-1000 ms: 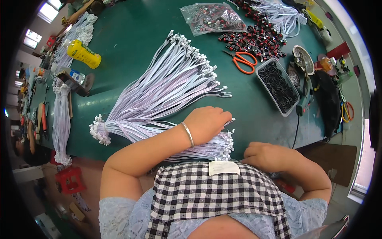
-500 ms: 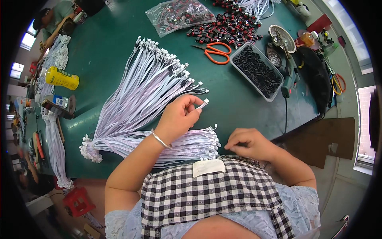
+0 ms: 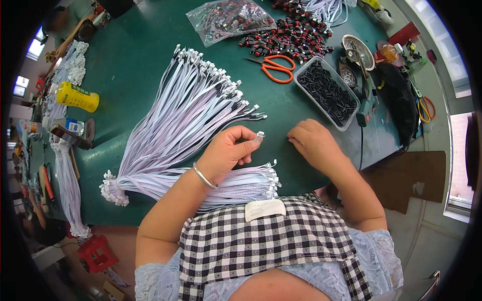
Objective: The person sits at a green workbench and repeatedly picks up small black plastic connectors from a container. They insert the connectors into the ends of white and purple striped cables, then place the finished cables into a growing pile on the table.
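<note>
Between thumb and forefinger, my left hand (image 3: pixel 230 153) pinches a flat ribbon cable close to its small white connector (image 3: pixel 259 135), which sticks out past the fingertips. Below that wrist, and partly hidden by it, lies one fan of white-and-pink ribbon cables (image 3: pixel 241 183). A larger fan of ribbon cables (image 3: pixel 170 108) spreads away to the far left, some with black ends. My right hand (image 3: pixel 312 142) hovers over the table a short way right of the connector. Its fingers are closed together, and anything in them is hidden. Beyond it stands a clear tub (image 3: pixel 342 128) of short black tubes (image 3: pixel 326 93).
Orange-handled scissors (image 3: pixel 278 68) lie left of the tub. Behind are a heap of red-and-black parts (image 3: pixel 283 40) and a plastic bag (image 3: pixel 228 20). A green-handled tool (image 3: pixel 365 108) with a cord, a metal dish (image 3: pixel 359 50) and a yellow bottle (image 3: pixel 78 97) stand farther out.
My right hand has moved up and away from my body, from the apron edge toward the tub. My left hand has shifted slightly nearer me, still pinching the cable.
</note>
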`<state>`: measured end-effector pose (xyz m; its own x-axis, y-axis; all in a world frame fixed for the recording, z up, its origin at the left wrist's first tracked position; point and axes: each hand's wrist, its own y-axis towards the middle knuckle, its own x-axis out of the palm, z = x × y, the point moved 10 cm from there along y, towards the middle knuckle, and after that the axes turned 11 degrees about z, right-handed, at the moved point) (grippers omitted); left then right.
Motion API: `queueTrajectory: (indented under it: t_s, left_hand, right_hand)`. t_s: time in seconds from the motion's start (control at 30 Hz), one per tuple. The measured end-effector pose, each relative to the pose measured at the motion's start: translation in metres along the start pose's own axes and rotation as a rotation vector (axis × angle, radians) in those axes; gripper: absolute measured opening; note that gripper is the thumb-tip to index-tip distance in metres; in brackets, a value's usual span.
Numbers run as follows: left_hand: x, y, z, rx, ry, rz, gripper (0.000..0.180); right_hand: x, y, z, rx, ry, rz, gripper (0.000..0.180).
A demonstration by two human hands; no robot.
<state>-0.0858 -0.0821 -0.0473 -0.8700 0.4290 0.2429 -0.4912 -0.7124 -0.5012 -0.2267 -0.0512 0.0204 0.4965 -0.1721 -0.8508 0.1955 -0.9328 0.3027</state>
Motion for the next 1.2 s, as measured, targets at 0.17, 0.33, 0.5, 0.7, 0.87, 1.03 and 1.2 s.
queueTrajectory:
  t_s: [0.17, 0.33, 0.5, 0.7, 0.87, 1.03, 1.2]
  left_hand:
    - [0.001, -0.001, 0.003, 0.007, -0.1, -0.025, 0.012]
    - [0.001, -0.001, 0.001, -0.035, -0.161, -0.051, 0.012]
    - [0.001, 0.0, 0.001, -0.036, -0.19, -0.065, 0.012]
    - [0.001, 0.0, 0.002, -0.019, -0.182, -0.061, 0.012]
    - [0.001, 0.0, 0.003, -0.012, -0.183, -0.065, 0.012]
    - [0.001, 0.0, 0.002, -0.008, -0.181, -0.071, 0.013]
    - [0.002, -0.001, 0.003, 0.007, -0.142, -0.056, 0.012]
  right_hand:
    - [-0.002, 0.007, 0.003, 0.091, 0.124, -0.06, 0.007]
    - [-0.001, 0.015, 0.007, 0.435, 0.741, 0.08, 0.009]
    - [0.029, 0.007, 0.009, 0.656, 1.119, 0.17, 0.009]
    - [0.033, 0.003, 0.009, 0.641, 1.003, 0.173, 0.01]
    - [0.032, 0.006, 0.007, 0.619, 0.954, 0.153, 0.01]
    - [0.034, 0.006, 0.007, 0.603, 0.92, 0.147, 0.01]
    - [0.032, 0.008, 0.003, 0.562, 0.892, 0.157, 0.01]
